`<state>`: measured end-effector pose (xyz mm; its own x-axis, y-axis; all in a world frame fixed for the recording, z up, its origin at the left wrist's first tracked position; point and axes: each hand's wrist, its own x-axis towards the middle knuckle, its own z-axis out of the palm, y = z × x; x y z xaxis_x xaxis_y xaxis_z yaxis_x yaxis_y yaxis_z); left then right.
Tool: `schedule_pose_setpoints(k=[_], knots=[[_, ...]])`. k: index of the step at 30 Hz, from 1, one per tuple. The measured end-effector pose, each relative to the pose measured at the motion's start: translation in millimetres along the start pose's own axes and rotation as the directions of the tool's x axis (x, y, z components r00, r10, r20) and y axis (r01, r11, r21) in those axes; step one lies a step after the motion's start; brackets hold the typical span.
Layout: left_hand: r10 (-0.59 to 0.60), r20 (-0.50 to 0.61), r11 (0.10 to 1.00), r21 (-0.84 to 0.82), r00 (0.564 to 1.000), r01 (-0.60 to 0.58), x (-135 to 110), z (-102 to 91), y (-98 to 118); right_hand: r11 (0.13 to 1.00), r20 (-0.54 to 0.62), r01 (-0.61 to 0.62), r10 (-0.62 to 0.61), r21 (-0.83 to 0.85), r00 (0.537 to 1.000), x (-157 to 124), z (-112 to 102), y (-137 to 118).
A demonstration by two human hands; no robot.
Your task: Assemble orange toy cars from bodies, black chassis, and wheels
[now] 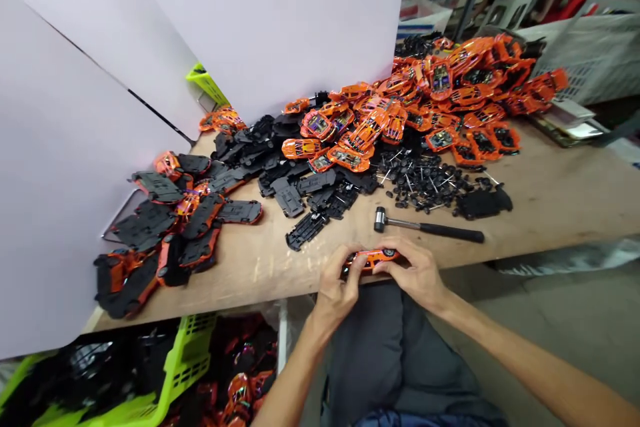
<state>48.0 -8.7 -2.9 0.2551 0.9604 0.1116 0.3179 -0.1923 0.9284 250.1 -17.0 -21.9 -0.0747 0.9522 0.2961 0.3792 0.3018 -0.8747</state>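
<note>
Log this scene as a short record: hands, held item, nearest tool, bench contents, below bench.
Left hand: grips one end of the car.
Right hand: grips the other end.
Held item: small orange toy car.
Nearest tool: black-handled steel hammer, lying on the bench.
Bench: worn wooden workbench with glossy orange car shells, black plastic chassis, black wheels on axles.
Below bench: lime-green plastic crate.

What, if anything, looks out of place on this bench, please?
The loose wheels and metal pins look spilled: they lie in a scattered heap directly on the bench, just behind the hammer, rather than in a container like the green basket below.
</note>
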Motion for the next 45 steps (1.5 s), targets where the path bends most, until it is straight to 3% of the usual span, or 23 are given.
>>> schedule_pose_setpoints(k=[2, 4, 6, 7, 8, 10, 12, 13, 14, 15, 17, 18, 19, 21, 24, 26, 27, 30, 31, 35, 38, 42, 45], knots=[[0.075, 0.166, 0.981, 0.162, 0.983, -0.102, 3, -10.4, 11, 0.997, 0.071, -0.080, 0.081, -0.010, 0.994, 3, -4, -6], [0.127, 0.329, 0.891, 0.376, 0.936, -0.254, 3, -14.1, 26, 0.989, 0.141, -0.149, 0.150, -0.020, 0.979, 7, -8, -18], [0.133, 0.388, 0.746, 0.567, 0.912, -0.350, -1, -9.8, 40, 0.986, 0.174, -0.168, 0.167, -0.011, 0.971, 10, -13, -34], [0.119, 0.367, 0.694, 0.634, 0.923, -0.341, -4, -5.8, 44, 0.986, 0.192, -0.166, 0.163, 0.001, 0.968, 11, -15, -40], [0.097, 0.322, 0.680, 0.670, 0.942, -0.299, -7, -1.6, 48, 0.987, 0.218, -0.161, 0.152, 0.023, 0.964, 13, -19, -45], [0.008, 0.196, 0.783, 0.608, 0.981, -0.128, -14, 5.3, 50, 0.990, 0.269, -0.132, 0.113, 0.051, 0.956, 18, -30, -47], [-0.183, 0.106, 0.938, 0.317, 0.977, 0.141, -22, 9.0, 49, 0.998, 0.218, -0.027, 0.038, -0.054, 0.975, 27, -47, -36], [-0.302, 0.131, 0.952, 0.082, 0.944, 0.294, -26, 10.3, 47, 0.983, 0.171, 0.048, -0.017, -0.180, 0.985, 32, -56, -26], [-0.409, 0.216, 0.876, -0.179, 0.887, 0.447, -30, 11.8, 45, 0.934, 0.139, 0.119, -0.076, -0.336, 0.987, 37, -64, -15], [-0.468, 0.354, 0.699, -0.412, 0.810, 0.585, -33, 13.8, 42, 0.855, 0.148, 0.183, -0.125, -0.486, 0.981, 42, -71, -4], [-0.402, 0.631, 0.180, -0.657, 0.664, 0.733, -37, 19.9, 33, 0.686, 0.253, 0.295, -0.165, -0.665, 0.953, 47, -79, 15], [-0.331, 0.706, -0.058, -0.678, 0.626, 0.733, -38, 23.8, 27, 0.639, 0.313, 0.339, -0.159, -0.690, 0.936, 47, -81, 20], [-0.277, 0.741, -0.234, -0.670, 0.612, 0.705, -39, 27.7, 20, 0.624, 0.353, 0.367, -0.153, -0.690, 0.923, 46, -82, 22], [-0.232, 0.748, -0.405, -0.655, 0.621, 0.638, -38, 34.5, 7, 0.677, 0.384, 0.375, -0.146, -0.633, 0.912, 39, -81, 17], [-0.222, 0.729, -0.463, -0.663, 0.647, 0.588, -37, 38.9, -5, 0.811, 0.451, 0.380, -0.164, -0.445, 0.877, 27, -81, -8], [-0.209, 0.727, -0.497, -0.655, 0.655, 0.569, -37, 38.7, -7, 0.837, 0.536, 0.423, -0.194, -0.346, 0.822, 22, -78, -27], [-0.201, 0.727, -0.517, -0.648, 0.656, 0.560, -37, 38.1, -6, 0.842, 0.531, 0.432, -0.218, -0.322, 0.819, 20, -76, -34], [-0.178, 0.737, -0.554, -0.622, 0.651, 0.553, -35, 35.7, -4, 0.871, 0.289, 0.375, -0.288, -0.318, 0.913, 15, -65, -41], [-0.173, 0.743, -0.558, -0.615, 0.647, 0.557, -35, 34.9, -4, 0.873, 0.242, 0.374, -0.308, -0.314, 0.920, 14, -61, -39], [-0.174, 0.756, -0.558, -0.604, 0.631, 0.570, -33, 32.3, -4, 0.822, 0.426, 0.473, -0.322, -0.317, 0.846, 7, -57, -26], [-0.165, 0.764, -0.562, -0.593, 0.624, 0.576, -33, 31.2, -5, 0.860, 0.318, 0.391, -0.290, -0.328, 0.903, 2, -63, -23], [-0.142, 0.773, -0.574, -0.573, 0.618, 0.585, -32, 30.0, -7, 0.840, 0.439, 0.411, -0.239, -0.353, 0.866, 4, -66, -25], [-0.138, 0.784, -0.585, -0.557, 0.605, 0.589, -31, 28.3, -7, 0.883, 0.293, 0.303, -0.202, -0.359, 0.934, 15, -56, -23]])
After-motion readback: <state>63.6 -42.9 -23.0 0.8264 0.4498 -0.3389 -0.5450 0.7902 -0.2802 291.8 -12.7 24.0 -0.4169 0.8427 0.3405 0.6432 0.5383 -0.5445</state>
